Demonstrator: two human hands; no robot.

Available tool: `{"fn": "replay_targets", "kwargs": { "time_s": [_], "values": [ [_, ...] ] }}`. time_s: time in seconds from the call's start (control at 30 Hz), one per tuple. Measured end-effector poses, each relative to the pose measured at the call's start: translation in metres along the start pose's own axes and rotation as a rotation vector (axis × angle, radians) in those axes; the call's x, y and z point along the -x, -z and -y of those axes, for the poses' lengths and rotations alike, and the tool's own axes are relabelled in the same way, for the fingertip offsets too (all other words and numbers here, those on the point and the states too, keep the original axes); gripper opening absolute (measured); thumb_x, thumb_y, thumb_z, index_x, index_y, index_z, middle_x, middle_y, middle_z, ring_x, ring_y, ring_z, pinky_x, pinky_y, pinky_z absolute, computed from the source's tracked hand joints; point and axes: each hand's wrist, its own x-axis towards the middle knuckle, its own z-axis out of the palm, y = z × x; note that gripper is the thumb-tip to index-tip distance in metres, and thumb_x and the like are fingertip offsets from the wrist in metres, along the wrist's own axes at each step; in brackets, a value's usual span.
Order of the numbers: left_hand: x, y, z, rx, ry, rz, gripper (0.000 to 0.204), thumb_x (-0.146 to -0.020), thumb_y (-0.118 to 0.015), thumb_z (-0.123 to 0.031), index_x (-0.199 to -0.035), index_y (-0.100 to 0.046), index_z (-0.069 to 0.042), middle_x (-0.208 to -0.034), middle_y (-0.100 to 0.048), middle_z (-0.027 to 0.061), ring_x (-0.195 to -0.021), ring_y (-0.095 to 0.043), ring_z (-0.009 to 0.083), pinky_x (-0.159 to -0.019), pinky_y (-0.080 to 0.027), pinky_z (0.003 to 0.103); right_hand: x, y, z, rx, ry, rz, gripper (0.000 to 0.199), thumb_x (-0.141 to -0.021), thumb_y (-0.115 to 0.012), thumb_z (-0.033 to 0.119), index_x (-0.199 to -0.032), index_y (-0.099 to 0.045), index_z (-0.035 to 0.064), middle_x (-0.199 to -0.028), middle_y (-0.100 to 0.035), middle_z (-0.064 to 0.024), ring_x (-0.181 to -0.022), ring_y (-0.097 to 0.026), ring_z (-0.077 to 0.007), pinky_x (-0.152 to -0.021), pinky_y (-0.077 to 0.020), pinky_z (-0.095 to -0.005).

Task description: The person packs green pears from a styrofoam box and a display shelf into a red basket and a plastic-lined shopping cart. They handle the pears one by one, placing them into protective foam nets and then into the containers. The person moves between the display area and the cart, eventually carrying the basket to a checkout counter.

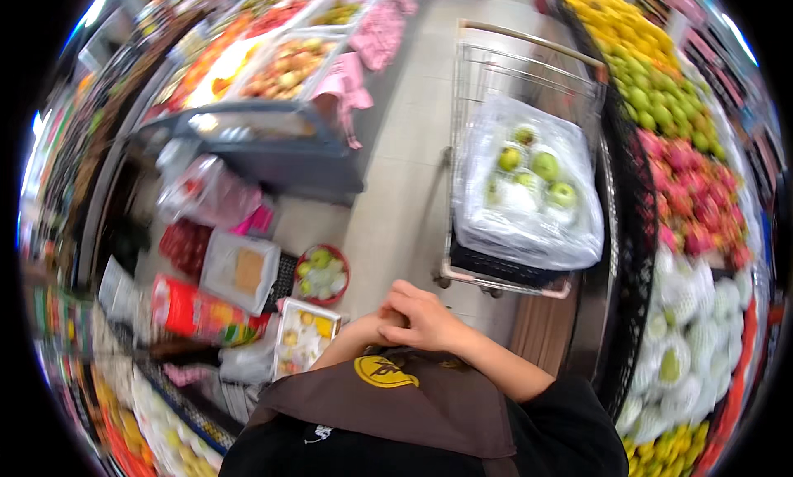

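My two hands meet in front of my brown apron (pixel 462 403). The right hand (pixel 425 318) lies over the left one with its fingers curled, and whether anything is between them is hidden. Mostly covered by it, my left hand (pixel 382 327) shows little of its fingers. Ahead on the right stands a metal shopping cart (pixel 529 39) carrying a dark crate (pixel 500 261) lined with clear plastic, green apples (pixel 545 166) inside. Left of my hands are a shallow white box (pixel 285 324) of yellow fruit and a red basin (pixel 344 291) of green and white-wrapped fruit.
Along the right runs a fruit stand with yellow fruit (pixel 611 18), green fruit (pixel 652 97), dragon fruit (pixel 698 196) and foam-netted fruit (pixel 686 345). A grey counter (pixel 281 163) stands ahead left, near bagged goods (pixel 211 192), a white bin (pixel 223 266) and a red package (pixel 194 310).
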Motion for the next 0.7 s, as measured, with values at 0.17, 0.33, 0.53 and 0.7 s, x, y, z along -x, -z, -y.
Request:
{"fn": "replay_targets", "kwargs": {
  "time_s": [0.17, 0.33, 0.53, 0.7],
  "values": [
    [-0.032, 0.035, 0.0, -0.02, -0.046, 0.194, 0.029, -0.072, -0.06, -0.01, -0.099, -0.054, -0.003, -0.099, -0.056, 0.0128, -0.095, -0.054, 0.0222, -0.075, -0.045, 0.033, -0.01, 0.018, -0.01, -0.076, -0.091, -0.135, 0.017, -0.07, -0.05, 0.002, -0.084, -0.058, 0.003, -0.081, -0.047, -0.0074, -0.065, -0.049, -0.0178, -0.058, -0.041, -0.0276],
    [-0.067, 0.054, 0.011, 0.14, -0.032, 0.476, 0.032, -0.071, -0.06, -0.008, -0.101, -0.052, -0.001, -0.101, -0.056, 0.0124, -0.097, -0.054, 0.0215, -0.075, -0.046, 0.033, -0.011, 0.026, -0.02, -0.071, -0.195, -0.258, 0.016, -0.069, -0.051, 0.002, -0.084, -0.059, 0.0035, -0.082, -0.047, -0.0061, -0.068, -0.049, -0.0165, -0.058, -0.0406, -0.0262],
    [-0.111, 0.058, 0.009, 0.054, -0.039, 0.464, 0.028, -0.074, -0.064, -0.012, -0.098, -0.056, 0.0, -0.096, -0.06, 0.0131, -0.089, -0.058, 0.0186, -0.071, -0.048, 0.031, -0.01, 0.069, -0.037, -0.033, -0.289, -0.29, 0.015, -0.067, -0.057, 0.006, -0.082, -0.059, 0.0059, -0.08, -0.047, -0.0076, -0.07, -0.051, -0.0186, -0.06, -0.0422, -0.0286],
    [-0.183, 0.091, -0.023, 0.4, -0.065, 0.372, 0.027, -0.084, -0.055, -0.008, -0.11, -0.054, -0.001, -0.102, -0.059, 0.0064, -0.091, -0.057, 0.013, -0.08, -0.046, 0.028, 0.029, 0.197, -0.122, 0.332, -0.513, -0.916, 0.009, -0.067, -0.052, 0.0, -0.075, -0.056, 0.003, -0.069, -0.053, -0.0116, -0.067, -0.054, -0.0262, -0.061, -0.0435, -0.034]
  ]
}}
